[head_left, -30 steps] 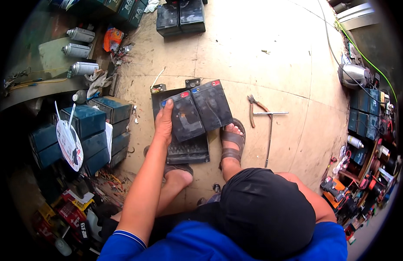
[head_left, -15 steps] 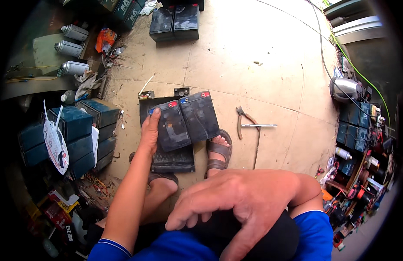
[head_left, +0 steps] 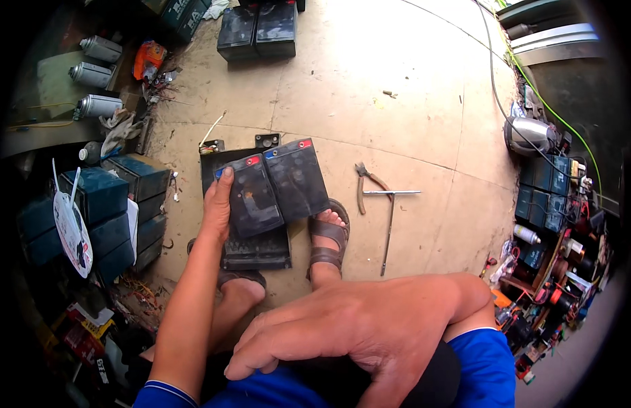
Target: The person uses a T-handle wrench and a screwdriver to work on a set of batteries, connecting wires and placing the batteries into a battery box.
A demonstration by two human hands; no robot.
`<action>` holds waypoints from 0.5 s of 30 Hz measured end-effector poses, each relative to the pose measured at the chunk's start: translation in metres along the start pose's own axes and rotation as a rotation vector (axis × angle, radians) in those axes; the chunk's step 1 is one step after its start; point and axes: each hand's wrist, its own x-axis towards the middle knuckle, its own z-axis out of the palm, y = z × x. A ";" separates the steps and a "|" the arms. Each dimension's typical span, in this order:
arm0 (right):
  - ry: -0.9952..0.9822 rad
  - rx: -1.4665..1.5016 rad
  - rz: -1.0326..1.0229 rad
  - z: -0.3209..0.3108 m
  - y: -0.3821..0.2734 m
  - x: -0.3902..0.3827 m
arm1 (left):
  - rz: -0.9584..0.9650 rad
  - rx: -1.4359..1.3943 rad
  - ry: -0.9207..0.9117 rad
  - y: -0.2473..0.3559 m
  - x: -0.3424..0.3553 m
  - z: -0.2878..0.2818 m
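Two black block batteries (head_left: 253, 200) with red and blue terminal marks lie tilted, side by side, over an open black case (head_left: 257, 257) on the floor. My left hand (head_left: 217, 211) grips the left battery by its outer edge, thumb on top and the other fingers hidden beneath. Close to the camera hovers my right hand (head_left: 342, 325), palm down and empty, its fingers loosely bent and the thumb apart. A thin white wire (head_left: 213, 128) sticks up from the case's far left corner. Right of the batteries lie cutting pliers (head_left: 361, 189) and a T-handle wrench (head_left: 389, 231).
My sandalled foot (head_left: 327, 243) stands against the case's right side. Another pair of black batteries (head_left: 256, 32) sits farther off. Stacked batteries (head_left: 106, 194) and spray cans (head_left: 97, 106) line the left; a cluttered shelf (head_left: 543, 272) and a cable (head_left: 492, 61) run along the right.
The whole scene has slid slightly left in view. My right hand has moved a little farther left and nearer to me. My left hand keeps its grip on the battery.
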 end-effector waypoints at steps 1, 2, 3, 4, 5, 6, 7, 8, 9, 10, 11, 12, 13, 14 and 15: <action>0.003 0.000 0.048 0.001 0.001 -0.001 | -0.010 -0.014 -0.015 0.002 -0.001 0.001; 0.010 -0.069 0.055 -0.001 0.004 -0.002 | -0.020 -0.028 -0.030 0.002 -0.001 0.003; 0.007 -0.128 0.055 -0.003 0.009 -0.001 | -0.027 -0.033 -0.025 0.004 -0.004 -0.001; 0.007 -0.255 0.012 -0.011 0.014 0.001 | -0.024 -0.033 -0.009 0.003 -0.004 -0.005; 0.062 -0.399 0.216 -0.021 0.010 -0.003 | -0.030 -0.032 -0.023 0.000 0.000 -0.007; 0.256 -0.632 0.318 -0.025 0.017 -0.008 | -0.035 -0.025 -0.040 -0.001 0.002 -0.009; 0.526 -0.846 0.291 -0.028 0.042 -0.018 | -0.046 -0.057 -0.041 -0.003 0.003 -0.005; 0.707 -1.078 0.336 -0.041 0.073 -0.030 | -0.049 -0.042 -0.042 -0.001 0.003 -0.004; 0.806 -1.254 0.434 -0.052 0.100 -0.043 | -0.043 -0.026 -0.025 -0.001 0.003 -0.006; 0.857 -1.294 0.587 -0.060 0.129 -0.058 | -0.040 -0.014 -0.016 -0.004 0.005 -0.007; 0.892 -1.218 0.621 -0.067 0.156 -0.072 | -0.038 -0.011 -0.005 -0.005 0.005 -0.008; 0.929 -1.148 0.661 -0.069 0.173 -0.081 | -0.021 -0.004 -0.008 -0.006 0.006 -0.008; 0.926 -1.142 0.662 -0.068 0.183 -0.081 | -0.006 0.005 -0.007 -0.008 0.006 -0.009; 1.017 -0.849 0.672 -0.066 0.191 -0.080 | -0.010 0.008 -0.002 -0.008 0.006 -0.010; 1.095 -0.551 0.674 -0.064 0.199 -0.078 | -0.014 0.002 -0.008 -0.008 0.007 -0.011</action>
